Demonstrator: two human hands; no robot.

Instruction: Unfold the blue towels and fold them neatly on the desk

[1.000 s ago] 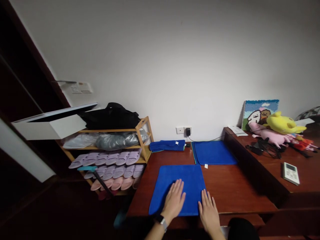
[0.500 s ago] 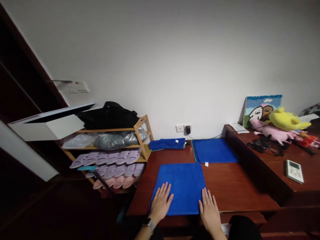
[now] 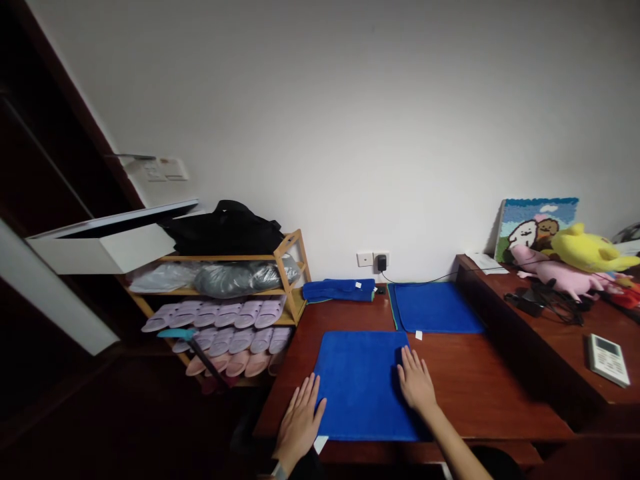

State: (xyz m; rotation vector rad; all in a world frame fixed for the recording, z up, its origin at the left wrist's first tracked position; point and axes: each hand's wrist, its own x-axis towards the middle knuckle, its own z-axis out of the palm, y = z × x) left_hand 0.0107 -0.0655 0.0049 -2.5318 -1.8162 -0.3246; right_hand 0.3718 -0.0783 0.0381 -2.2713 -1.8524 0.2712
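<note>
A blue cloth (image 3: 363,387) lies flat near the front edge of the wooden table (image 3: 465,380). My left hand (image 3: 299,415) rests flat at the cloth's left edge, fingers stretched out. At the right edge, toward the far corner, my right hand (image 3: 416,379) lies with its fingers out and palm down. A white tag (image 3: 321,443) sticks out at the cloth's near left corner. Behind are a rolled blue cloth (image 3: 337,290) by the wall and flat blue cloths (image 3: 437,308) at the back right.
A wooden rack (image 3: 290,267) at the left holds slippers (image 3: 215,313) and a black bag (image 3: 225,230). On the raised desk at the right are plush toys (image 3: 585,250), cables (image 3: 550,307) and a white calculator-like device (image 3: 609,360). A plug (image 3: 381,263) sits in the wall socket.
My right hand has moved up along the cloth's right edge. My left hand has shifted left and down, off the cloth's middle to its left edge. The view has turned slightly left.
</note>
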